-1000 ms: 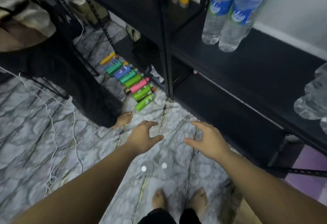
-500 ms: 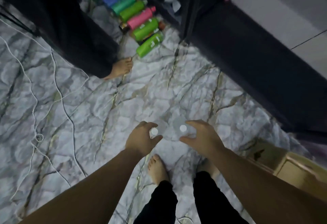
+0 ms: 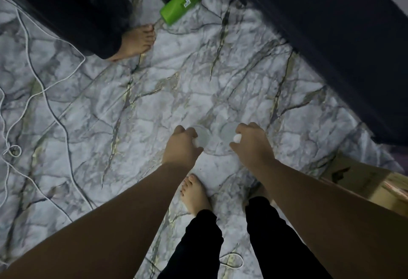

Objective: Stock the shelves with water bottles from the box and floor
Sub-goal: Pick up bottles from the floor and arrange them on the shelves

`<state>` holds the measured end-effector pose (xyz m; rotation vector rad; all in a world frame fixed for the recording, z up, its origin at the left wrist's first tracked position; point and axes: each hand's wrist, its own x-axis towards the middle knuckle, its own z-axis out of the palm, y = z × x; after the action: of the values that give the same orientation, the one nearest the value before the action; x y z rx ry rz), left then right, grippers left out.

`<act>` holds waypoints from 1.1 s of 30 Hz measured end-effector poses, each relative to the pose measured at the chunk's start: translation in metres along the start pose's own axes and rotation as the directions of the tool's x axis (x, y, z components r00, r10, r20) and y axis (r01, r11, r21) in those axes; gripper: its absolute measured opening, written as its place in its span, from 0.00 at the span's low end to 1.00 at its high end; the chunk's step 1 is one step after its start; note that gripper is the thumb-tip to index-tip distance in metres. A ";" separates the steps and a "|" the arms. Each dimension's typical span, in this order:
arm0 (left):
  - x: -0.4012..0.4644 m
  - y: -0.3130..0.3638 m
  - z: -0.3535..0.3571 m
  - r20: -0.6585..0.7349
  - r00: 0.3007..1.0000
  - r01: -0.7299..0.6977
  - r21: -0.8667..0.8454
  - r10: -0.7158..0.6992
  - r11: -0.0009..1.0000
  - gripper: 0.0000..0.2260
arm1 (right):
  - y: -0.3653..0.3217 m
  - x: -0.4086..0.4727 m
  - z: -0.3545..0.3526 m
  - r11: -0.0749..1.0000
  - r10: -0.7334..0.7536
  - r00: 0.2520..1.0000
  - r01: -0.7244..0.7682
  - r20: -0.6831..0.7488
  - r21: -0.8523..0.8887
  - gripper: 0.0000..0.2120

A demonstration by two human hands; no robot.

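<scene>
nothing readable here. the green bottle (image 3: 182, 3) lying on the floor at the top carries a small white label with dark marks, too blurred to make out. the cardboard box (image 3: 362, 179) at the right edge shows a dark printed mark on its flap, a shape only, no letters legible.

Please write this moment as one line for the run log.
left hand: grips clear plastic water bottle | right hand: grips second clear bottle | both upright on marble floor
</scene>
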<state>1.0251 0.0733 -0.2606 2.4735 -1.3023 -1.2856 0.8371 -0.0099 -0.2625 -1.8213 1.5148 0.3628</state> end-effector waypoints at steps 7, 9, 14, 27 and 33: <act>-0.001 0.003 -0.003 -0.018 0.999 -0.036 0.040 0.037 0.999 0.13 | 0.007 0.002 -0.002 0.998 -0.058 0.998 0.058 -0.013 0.015 0.05; -0.005 0.004 -0.006 -0.034 0.998 -0.045 0.037 0.047 0.998 0.14 | 0.009 -0.001 -0.005 0.996 -0.070 0.997 0.071 -0.024 0.046 0.05; -0.033 0.021 -0.038 -0.074 0.993 -0.097 -0.006 0.096 0.995 0.13 | -0.004 -0.028 -0.037 0.992 -0.046 0.996 0.054 -0.077 0.111 0.14; -0.194 0.127 -0.229 -0.134 0.921 -0.366 0.014 0.365 0.930 0.11 | -0.078 -0.229 -0.237 0.964 -0.123 0.935 0.193 -0.333 0.184 0.03; -0.247 0.198 -0.316 -0.150 0.843 -0.503 0.123 0.517 0.855 0.07 | -0.109 -0.293 -0.322 0.971 -0.106 0.864 0.196 -0.492 0.134 0.04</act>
<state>1.0441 0.0263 0.1833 2.0037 -1.8206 -0.8727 0.7872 -0.0106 0.1834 -1.9564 1.6461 -0.3271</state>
